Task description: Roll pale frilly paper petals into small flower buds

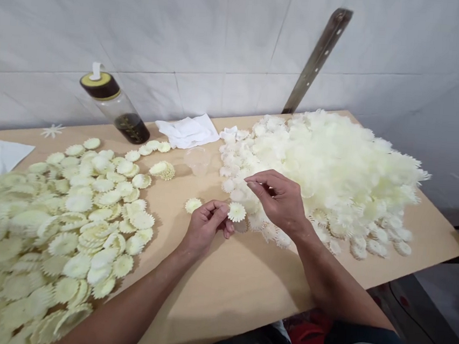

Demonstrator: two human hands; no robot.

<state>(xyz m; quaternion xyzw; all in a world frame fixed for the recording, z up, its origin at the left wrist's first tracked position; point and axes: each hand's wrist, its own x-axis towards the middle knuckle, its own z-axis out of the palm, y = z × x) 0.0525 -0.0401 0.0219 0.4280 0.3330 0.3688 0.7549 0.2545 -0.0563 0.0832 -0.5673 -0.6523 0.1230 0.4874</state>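
Observation:
My left hand point(207, 225) pinches a small pale-yellow artificial flower piece point(236, 212) with a notched edge, just above the table. Up and to the right of it, my right hand point(278, 195) has thumb and forefinger pressed together; whatever lies between them is too small to make out. Another flower piece point(192, 205) rests on the table just left of my left hand. On the left spreads a large heap of cupped, pale-yellow flower pieces point(81, 233). A whiter, feathery heap of petal pieces point(336, 160) covers the right side, close behind my right hand.
At the back left leans a clear bottle point(116, 104) with dark liquid and a dark lid. White tissue point(188, 130) lies near the tiled wall, beside a faint clear plastic piece point(197, 159). A metal strip point(317, 61) stands against the wall. White paper point(3, 158) lies far left.

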